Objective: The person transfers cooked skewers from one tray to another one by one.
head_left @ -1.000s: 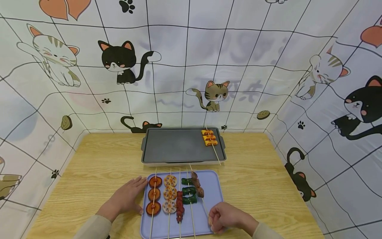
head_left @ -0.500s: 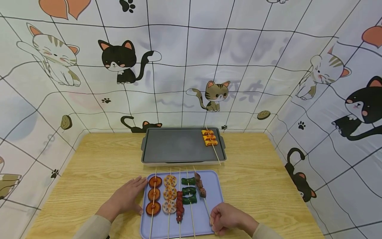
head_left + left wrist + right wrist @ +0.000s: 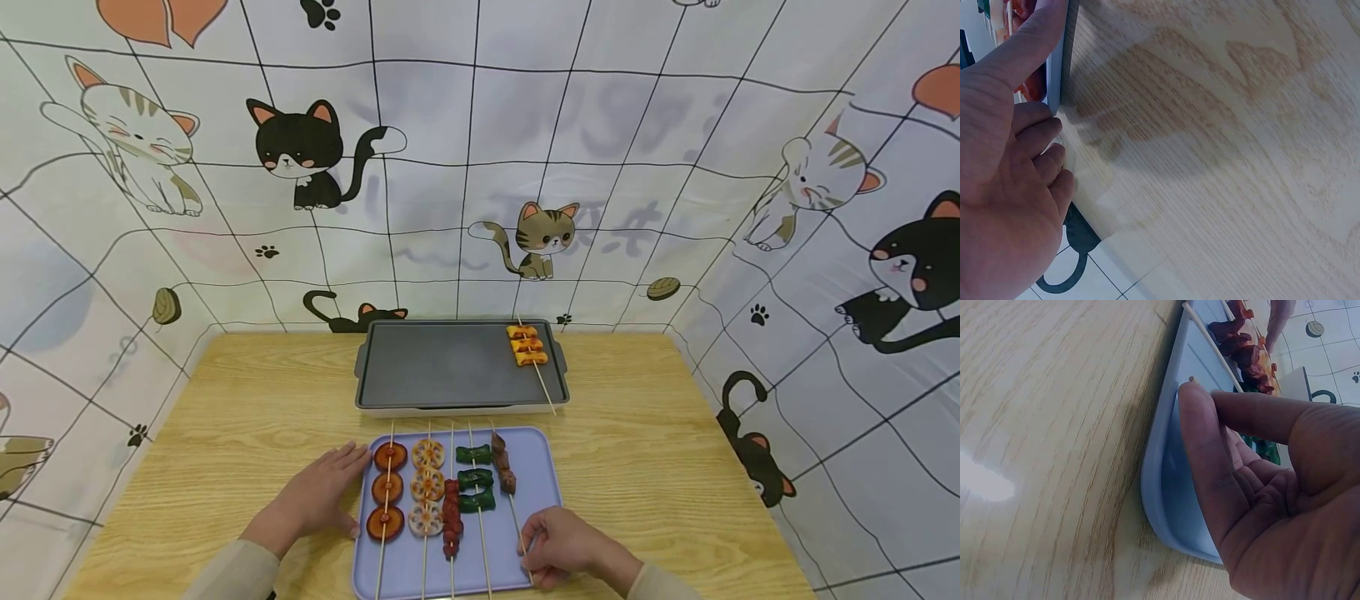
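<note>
A lilac tray [image 3: 536,467] holds several skewers side by side. My right hand [image 3: 562,546] pinches the stick of the rightmost one, a brown meat skewer [image 3: 503,467], at the tray's lower right; in the right wrist view the stick's end peeks out at the fingertips [image 3: 1194,394]. Beside it lie a green pepper skewer [image 3: 476,479], a red meat skewer [image 3: 452,517], a lotus root skewer [image 3: 427,485] and a skewer of round brown slices [image 3: 387,488]. My left hand [image 3: 315,496] rests against the tray's left edge with fingers extended; the left wrist view shows its thumb [image 3: 1029,47] at the rim.
Behind the tray stands a grey griddle [image 3: 435,367] with a skewer of yellow-orange pieces [image 3: 527,346] at its right end. Both sit on a wooden table [image 3: 637,433], bounded by a cat-patterned cloth wall [image 3: 427,208].
The brown meat skewer's tip has swung right, away from the green pepper skewer, and it now lies nearly parallel to it. My right hand shifts slightly. The left hand stays put.
</note>
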